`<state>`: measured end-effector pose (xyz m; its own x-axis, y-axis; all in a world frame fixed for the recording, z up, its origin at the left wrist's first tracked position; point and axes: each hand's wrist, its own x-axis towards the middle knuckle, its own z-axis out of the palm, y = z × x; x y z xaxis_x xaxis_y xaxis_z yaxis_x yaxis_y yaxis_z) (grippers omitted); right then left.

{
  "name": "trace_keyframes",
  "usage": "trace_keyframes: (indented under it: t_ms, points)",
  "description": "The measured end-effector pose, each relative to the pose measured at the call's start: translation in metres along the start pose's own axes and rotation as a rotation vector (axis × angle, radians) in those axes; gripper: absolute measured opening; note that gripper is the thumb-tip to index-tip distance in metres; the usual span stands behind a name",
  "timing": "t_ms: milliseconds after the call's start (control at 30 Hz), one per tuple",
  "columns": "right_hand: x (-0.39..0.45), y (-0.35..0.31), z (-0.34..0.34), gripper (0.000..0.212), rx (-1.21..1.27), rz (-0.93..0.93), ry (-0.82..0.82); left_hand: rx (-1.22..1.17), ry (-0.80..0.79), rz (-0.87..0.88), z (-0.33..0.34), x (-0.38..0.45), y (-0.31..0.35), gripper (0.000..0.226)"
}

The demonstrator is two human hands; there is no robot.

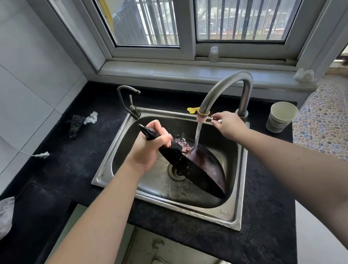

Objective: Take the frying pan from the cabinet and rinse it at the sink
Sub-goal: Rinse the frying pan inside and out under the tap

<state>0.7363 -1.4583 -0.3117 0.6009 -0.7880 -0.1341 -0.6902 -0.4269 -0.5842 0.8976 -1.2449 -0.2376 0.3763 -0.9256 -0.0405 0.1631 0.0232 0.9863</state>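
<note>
Mid-frame, the left hand (pixel 149 149) clamps round the pan (pixel 200 167) handle, tilting it in the sink (pixel 227 214) so tap (pixel 224 92) water sheets off; the right hand (pixel 228 124) pinches the lever, likely regulating flow.

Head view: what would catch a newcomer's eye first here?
The dark frying pan, tilted on edge inside the steel sink, with water from the tall faucet splashing onto it. The left hand grips the pan's handle, while the right hand pinches the faucet lever. A paper cup stands right of the sink.
</note>
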Motion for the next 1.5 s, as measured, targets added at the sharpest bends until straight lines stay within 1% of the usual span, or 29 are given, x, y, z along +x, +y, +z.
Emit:
trace_keyframes:
  t_ms: [100, 167, 233, 400, 567, 733, 1133, 1200, 1367, 1500]
  points:
    - [0.0, 0.0, 0.001, 0.027, 0.009, -0.001, 0.007, -0.156, 0.111, -0.029, 0.005, 0.002, -0.005, 0.029]
    - [0.0, 0.0, 0.001, 0.027, 0.018, 0.003, 0.01, -0.169, 0.165, -0.015, 0.01, 0.001, -0.007, 0.029]
    - [0.0, 0.0, 0.001, 0.027, 0.021, 0.002, 0.012, -0.145, 0.145, -0.005, 0.017, 0.0, -0.007, 0.025]
    - [0.0, 0.001, 0.001, 0.027, 0.024, 0.0, 0.012, -0.13, 0.117, -0.025, 0.036, 0.004, -0.006, 0.026]
    - [0.001, 0.002, 0.001, 0.028, 0.026, 0.007, 0.005, -0.147, 0.145, -0.051, 0.039, 0.013, -0.006, 0.025]
    - [0.001, 0.002, 0.002, 0.027, 0.036, 0.009, -0.005, -0.061, 0.164, -0.065, 0.033, 0.017, -0.008, 0.032]
    - [-0.002, 0.0, 0.0, 0.027, 0.041, -0.001, 0.001, -0.036, 0.185, -0.055, 0.039, 0.02, -0.009, 0.028]
    - [-0.003, 0.0, 0.0, 0.027, 0.041, 0.0, -0.005, -0.072, 0.22, -0.035, 0.042, 0.02, -0.009, 0.024]
    - [-0.003, 0.0, -0.001, 0.028, 0.031, 0.007, 0.002, -0.212, 0.364, 0.076, 0.044, 0.023, -0.011, 0.028]
    - [-0.002, 0.001, 0.001, 0.028, 0.045, 0.01, 0.014, -0.123, 0.303, 0.105, 0.036, 0.034, -0.006, 0.031]
